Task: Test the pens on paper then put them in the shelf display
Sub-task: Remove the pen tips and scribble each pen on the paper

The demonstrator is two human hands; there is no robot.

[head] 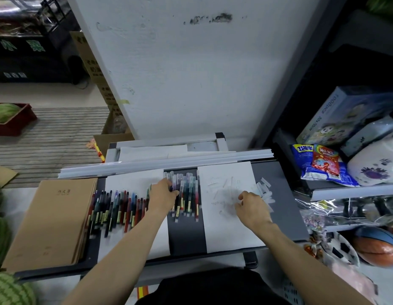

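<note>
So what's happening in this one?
A person stands at a grey surface sorting pens. The left hand reaches into a bunch of capped pens lying between two sheets. The right hand rests curled over the scribbled test sheet, beside a pile of clear caps; whether it holds anything is unclear. A longer row of pens lies by brown notebooks.

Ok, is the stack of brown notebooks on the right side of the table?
No, the brown notebooks lie at the left end of the table, left of the pens.
</note>
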